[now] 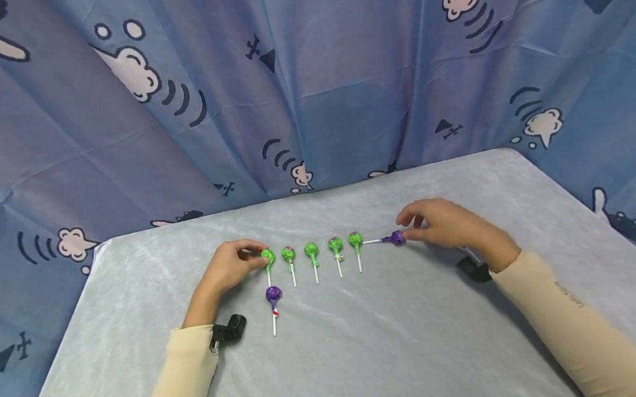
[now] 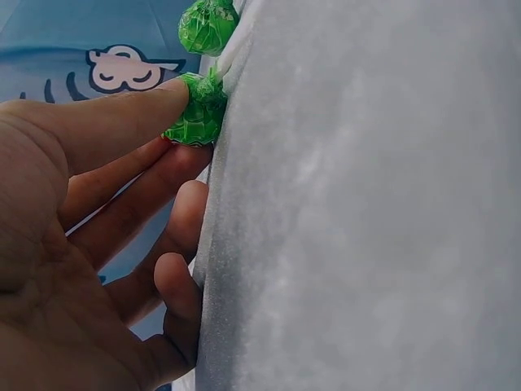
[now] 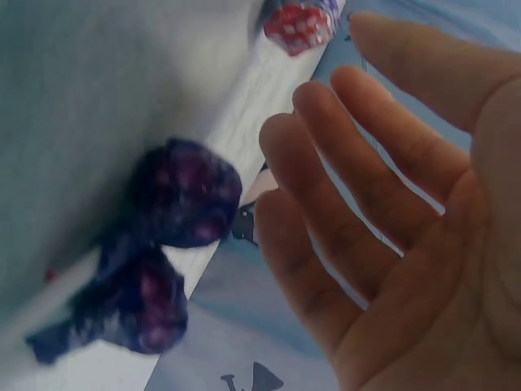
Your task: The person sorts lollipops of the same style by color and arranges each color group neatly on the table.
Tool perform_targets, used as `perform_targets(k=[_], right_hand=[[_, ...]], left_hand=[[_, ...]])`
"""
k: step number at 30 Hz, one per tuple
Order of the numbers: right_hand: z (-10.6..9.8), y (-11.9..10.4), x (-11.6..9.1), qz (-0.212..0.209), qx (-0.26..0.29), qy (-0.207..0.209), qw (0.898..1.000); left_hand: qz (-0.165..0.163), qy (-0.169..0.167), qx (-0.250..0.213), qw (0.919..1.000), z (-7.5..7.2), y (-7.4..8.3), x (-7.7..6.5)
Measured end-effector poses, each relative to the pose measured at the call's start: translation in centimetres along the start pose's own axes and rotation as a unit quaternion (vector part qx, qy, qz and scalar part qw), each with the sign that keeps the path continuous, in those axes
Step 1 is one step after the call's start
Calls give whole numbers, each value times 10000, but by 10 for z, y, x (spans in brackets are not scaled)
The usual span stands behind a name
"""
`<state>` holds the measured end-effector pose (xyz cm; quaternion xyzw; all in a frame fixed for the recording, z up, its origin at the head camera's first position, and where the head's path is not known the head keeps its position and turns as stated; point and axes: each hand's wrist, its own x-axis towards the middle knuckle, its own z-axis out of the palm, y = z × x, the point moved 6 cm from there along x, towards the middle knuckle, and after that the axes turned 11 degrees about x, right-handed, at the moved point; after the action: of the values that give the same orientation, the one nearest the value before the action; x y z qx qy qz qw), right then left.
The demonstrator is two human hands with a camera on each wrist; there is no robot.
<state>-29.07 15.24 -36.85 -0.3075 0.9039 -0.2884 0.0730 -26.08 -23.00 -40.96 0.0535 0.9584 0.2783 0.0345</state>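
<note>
My left hand [image 1: 233, 265] pinches the wrapped head of the leftmost green lollipop [image 2: 198, 110] between thumb and fingers, low at the tabletop. Just below that lollipop's stick lies a purple lollipop [image 1: 272, 294], its stick toward me. My right hand [image 1: 440, 224] is beside another purple lollipop [image 1: 397, 237], which lies sideways with its stick pointing left. In the right wrist view, the fingers are spread apart with nothing between them. Blurred purple lollipops [image 3: 191, 191] show there beyond the fingertips, and a red-and-purple wrapper [image 3: 301, 28] appears near the thumb.
Several green lollipops [image 1: 311, 251] stretch in a row to the right of the left hand, sticks toward me. Everything lies on a pale grey cloth-covered table [image 1: 370, 361]. A blue patterned curtain [image 1: 339, 125] hangs behind its far edge.
</note>
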Motion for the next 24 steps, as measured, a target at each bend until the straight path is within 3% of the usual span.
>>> perform_targets(k=[3,12,24], right_hand=[[5,-2,3,42,-31,29,10000],[18,-1,6,773,-431,68,9961],[15,0,6,491,-243,-139,9984]], left_hand=[[12,31,-33,10000,-1,0,0],[-88,-86,14,9999,1,0,-1],[-96,-57,-10,9999,0,0,0]])
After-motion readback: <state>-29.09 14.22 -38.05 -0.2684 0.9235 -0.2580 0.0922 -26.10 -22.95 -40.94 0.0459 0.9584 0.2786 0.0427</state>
